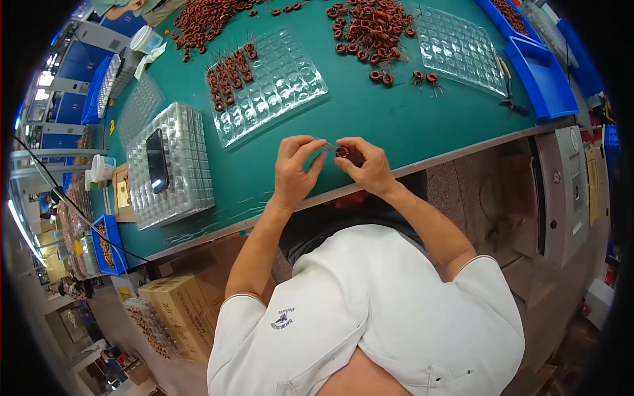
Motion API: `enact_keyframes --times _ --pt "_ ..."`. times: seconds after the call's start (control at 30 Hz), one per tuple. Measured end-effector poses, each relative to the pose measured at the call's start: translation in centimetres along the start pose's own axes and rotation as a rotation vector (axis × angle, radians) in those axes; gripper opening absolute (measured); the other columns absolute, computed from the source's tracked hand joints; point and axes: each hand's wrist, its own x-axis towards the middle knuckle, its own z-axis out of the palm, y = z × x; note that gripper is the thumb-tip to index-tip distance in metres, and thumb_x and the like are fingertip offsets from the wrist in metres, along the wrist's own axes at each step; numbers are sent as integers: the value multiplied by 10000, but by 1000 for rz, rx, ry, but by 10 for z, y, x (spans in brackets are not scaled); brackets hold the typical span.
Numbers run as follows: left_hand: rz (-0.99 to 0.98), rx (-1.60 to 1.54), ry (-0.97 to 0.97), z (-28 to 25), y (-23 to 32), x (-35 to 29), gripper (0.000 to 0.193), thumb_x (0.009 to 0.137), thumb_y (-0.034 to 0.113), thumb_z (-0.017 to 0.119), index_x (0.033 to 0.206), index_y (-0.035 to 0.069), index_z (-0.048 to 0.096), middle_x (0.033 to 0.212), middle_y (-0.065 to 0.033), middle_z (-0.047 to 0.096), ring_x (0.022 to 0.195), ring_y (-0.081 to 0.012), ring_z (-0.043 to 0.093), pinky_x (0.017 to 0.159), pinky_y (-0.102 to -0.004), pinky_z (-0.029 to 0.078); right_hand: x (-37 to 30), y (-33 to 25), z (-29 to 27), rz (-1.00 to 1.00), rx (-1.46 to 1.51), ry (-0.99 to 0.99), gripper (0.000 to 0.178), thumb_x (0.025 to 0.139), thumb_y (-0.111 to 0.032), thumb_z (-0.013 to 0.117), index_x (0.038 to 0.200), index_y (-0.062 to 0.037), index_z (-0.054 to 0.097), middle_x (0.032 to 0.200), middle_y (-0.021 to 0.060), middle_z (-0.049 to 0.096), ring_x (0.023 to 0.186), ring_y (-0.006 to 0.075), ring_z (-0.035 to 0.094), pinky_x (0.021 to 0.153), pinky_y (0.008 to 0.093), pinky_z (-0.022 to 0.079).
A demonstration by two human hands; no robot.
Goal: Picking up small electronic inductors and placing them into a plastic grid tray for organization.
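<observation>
My right hand (371,167) is closed around a small reddish-brown ring coil (343,152) near the table's front edge. Thin wire leads (328,146) stick out of that coil toward the left, and the fingertips of my left hand (294,173) pinch them. Beyond my hands lies a clear plastic tray (284,86) with rows of round pockets. Ring coils (228,80) with upright leads fill part of its left side. Loose coils (382,78) and a large heap of them (370,30) lie farther off to the right of the tray.
On the left, a phone (157,161) rests on stacked clear trays (188,152). Another heap of coils (208,23) is at the far side. To the right are an empty-pocketed clear tray (456,49), cutters (508,89) and a blue bin (541,79). Cardboard boxes (178,310) stand below left.
</observation>
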Motion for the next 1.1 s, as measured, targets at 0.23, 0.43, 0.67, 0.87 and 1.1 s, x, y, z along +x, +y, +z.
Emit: enact_keyframes --times 0.23,0.43,0.67,0.87,1.1 --pt "144 71 -61 -39 7 33 210 686 -18 749 858 90 695 908 -101 615 872 -292 596 753 -375 509 23 -42 9 -94 -18 -15 275 821 -135 726 1051 -11 639 806 96 632 686 171 597 640 290 493" --pt "250 115 -132 -48 40 31 214 652 41 751 834 107 661 884 -46 624 841 -243 613 723 -367 479 -9 -70 -3 109 33 -8 251 824 -112 728 1031 9 655 794 62 671 675 99 608 616 249 493" --pt "414 211 -263 -56 53 44 161 685 80 724 827 93 650 853 -32 633 815 -213 617 692 -335 492 -9 -73 -9 155 116 -53 201 816 -90 739 976 6 665 708 -7 631 584 34 534 515 216 432" --pt "425 330 -453 -58 59 59 116 704 121 704 795 92 638 810 -37 616 774 -213 601 670 -337 505 -6 -81 -13 95 9 -84 219 796 -109 746 960 7 660 691 19 641 559 54 526 513 238 434" --pt "504 404 -661 -57 67 68 143 701 157 683 785 75 600 767 -53 573 767 -233 586 696 -349 504 -12 -90 -22 77 -37 -120 222 791 -117 742 957 6 661 670 36 638 549 80 545 520 255 452"
